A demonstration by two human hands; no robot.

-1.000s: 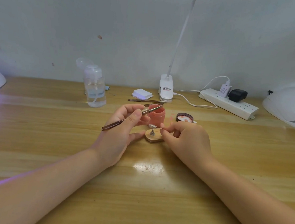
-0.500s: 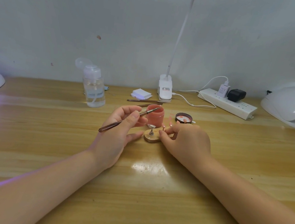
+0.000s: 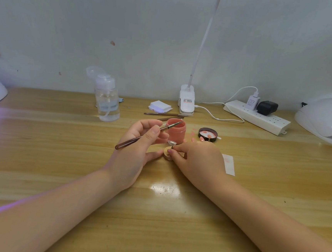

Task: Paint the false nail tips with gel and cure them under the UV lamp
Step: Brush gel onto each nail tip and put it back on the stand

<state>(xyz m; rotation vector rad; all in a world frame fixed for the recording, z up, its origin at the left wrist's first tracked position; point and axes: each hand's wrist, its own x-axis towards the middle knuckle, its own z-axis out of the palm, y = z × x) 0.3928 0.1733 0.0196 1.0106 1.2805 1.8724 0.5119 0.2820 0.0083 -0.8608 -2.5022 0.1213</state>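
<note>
At surface centre, right hand point(image 3: 198, 158) has dropped onto round nail stand point(image 3: 167, 153), fingers pinching its stem; left hand point(image 3: 139, 143) still grips brush point(image 3: 150, 134) w/ tip over pink gel jar point(image 3: 175, 129); UV lamp point(image 3: 326, 117) far right.

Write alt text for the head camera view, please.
The left hand holds a thin brush over an open pink gel jar, while the right hand steadies a small round nail stand on a wooden table.

Glossy wooden table point(image 3: 58, 156), shiny plastic lamp point(image 3: 326, 117), clear plastic bottle point(image 3: 108, 102)
</note>
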